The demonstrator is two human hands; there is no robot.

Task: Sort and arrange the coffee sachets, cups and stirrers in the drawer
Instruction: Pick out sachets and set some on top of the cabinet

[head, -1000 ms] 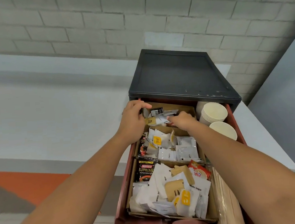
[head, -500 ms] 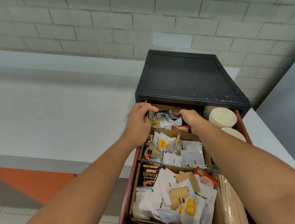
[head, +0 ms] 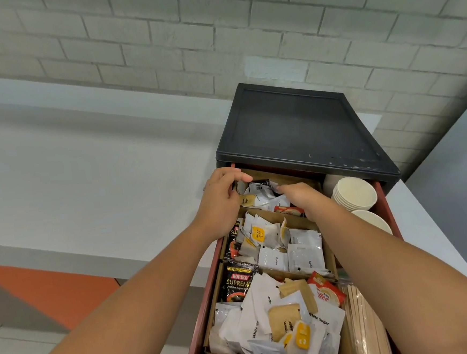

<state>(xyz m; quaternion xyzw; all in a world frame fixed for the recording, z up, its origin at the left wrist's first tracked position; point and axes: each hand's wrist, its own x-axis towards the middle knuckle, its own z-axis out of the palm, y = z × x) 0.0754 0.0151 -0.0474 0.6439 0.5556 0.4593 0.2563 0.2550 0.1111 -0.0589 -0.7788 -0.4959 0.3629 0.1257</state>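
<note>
the loose sachets (head: 259, 195) lie heaped in the back compartment of the red drawer (head: 197, 347). my left hand (head: 219, 203) clenches the cardboard divider (head: 274, 214) at its back left corner. my right hand (head: 305, 199) rests on the heap, and i cannot tell its grip. paper cups (head: 354, 194) stand along the drawer's right edge.

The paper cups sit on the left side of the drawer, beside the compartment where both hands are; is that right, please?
No: the head view shows the paper cups on the right side of the drawer, beside the compartment where the left hand and right hand are.
</note>
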